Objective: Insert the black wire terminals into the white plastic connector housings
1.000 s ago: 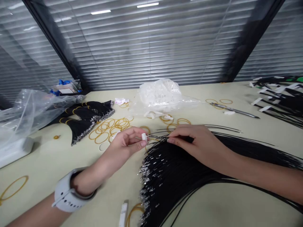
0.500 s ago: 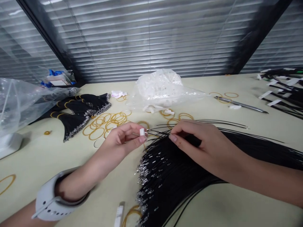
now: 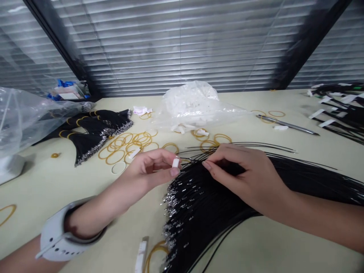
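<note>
Between the thumb and fingers of my left hand [image 3: 150, 167] is a small white connector housing [image 3: 176, 163]. My right hand [image 3: 241, 170] pinches a thin black wire [image 3: 196, 163] just to the right of the housing. The wire's end lies close to the housing; whether it sits inside I cannot make out. Beneath my right hand spreads a large bundle of black wires [image 3: 210, 212], with silvery metal terminals [image 3: 170, 223] fanned along its left end. A few loose wires [image 3: 267, 145] lie behind that hand.
Yellow rubber bands [image 3: 122, 146] are scattered behind my left hand. A clear plastic bag [image 3: 193, 102] of white parts stands at the back. Banded black wire bundles [image 3: 88, 140] lie at left. A pen [image 3: 287, 125] and white-tipped cables [image 3: 338, 110] are at right.
My left hand has moved slightly right and down with the connector housing, closer to my right hand. The housing looks more tilted. My right hand has barely moved.
</note>
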Motion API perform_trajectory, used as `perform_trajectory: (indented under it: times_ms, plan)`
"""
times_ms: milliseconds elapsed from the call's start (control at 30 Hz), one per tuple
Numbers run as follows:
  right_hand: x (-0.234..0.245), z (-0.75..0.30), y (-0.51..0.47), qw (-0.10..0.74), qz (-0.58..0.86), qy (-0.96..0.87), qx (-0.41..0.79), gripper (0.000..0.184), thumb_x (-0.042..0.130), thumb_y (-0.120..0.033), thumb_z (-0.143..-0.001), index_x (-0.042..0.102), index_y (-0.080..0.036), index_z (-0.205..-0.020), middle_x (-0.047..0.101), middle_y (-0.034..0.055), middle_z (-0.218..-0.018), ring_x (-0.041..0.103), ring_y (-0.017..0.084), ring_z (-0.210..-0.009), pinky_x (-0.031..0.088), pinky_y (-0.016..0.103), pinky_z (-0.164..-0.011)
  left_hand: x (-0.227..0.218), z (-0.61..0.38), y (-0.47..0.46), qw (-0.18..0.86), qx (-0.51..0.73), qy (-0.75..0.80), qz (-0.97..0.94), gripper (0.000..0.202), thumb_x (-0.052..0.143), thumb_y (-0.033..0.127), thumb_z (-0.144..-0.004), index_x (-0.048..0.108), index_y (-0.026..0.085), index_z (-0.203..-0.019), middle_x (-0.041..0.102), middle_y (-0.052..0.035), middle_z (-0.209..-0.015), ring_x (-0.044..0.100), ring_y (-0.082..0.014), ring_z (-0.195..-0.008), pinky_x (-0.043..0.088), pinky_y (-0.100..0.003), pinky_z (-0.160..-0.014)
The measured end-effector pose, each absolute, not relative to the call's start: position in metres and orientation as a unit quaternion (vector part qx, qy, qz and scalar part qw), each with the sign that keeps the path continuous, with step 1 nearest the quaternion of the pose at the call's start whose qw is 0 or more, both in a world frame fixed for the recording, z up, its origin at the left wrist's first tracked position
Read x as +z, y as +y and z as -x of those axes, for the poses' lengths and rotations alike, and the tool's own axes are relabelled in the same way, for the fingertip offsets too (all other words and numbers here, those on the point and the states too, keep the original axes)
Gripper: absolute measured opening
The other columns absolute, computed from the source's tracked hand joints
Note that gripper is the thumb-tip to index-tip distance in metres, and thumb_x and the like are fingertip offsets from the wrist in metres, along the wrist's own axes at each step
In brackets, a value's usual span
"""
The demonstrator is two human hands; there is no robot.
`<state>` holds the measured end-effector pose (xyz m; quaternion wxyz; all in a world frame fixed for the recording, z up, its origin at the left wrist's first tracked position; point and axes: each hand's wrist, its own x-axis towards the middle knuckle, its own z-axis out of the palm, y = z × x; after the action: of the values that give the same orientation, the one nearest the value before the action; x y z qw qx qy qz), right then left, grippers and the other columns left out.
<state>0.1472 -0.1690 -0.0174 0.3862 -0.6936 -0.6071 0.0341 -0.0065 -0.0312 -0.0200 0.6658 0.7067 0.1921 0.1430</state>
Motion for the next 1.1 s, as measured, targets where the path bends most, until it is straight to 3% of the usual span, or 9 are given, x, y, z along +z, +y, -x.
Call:
perform_trajectory:
  times_ms: [1100]
  plan:
    - [-0.0219, -0.1474, -0.1738, 0.385, 0.675, -0.625, 0.078, 0.013, 0.048, -0.018, -0.078, 0.055, -0.017, -0.067, 0.053, -0.0026, -0.062, 0.047, 0.006, -0.059, 0.036, 0.020, -0.055, -0.0190, 0.0071, -0.0276, 0.665, 0.115, 0.207, -0.708, 0.010, 0.064, 0.022, -0.071, 0.059, 0.018, -0.078, 0.057, 0.0026, -0.076, 0.051, -0.0043, -0.072, 0.040, -0.013, -0.066]
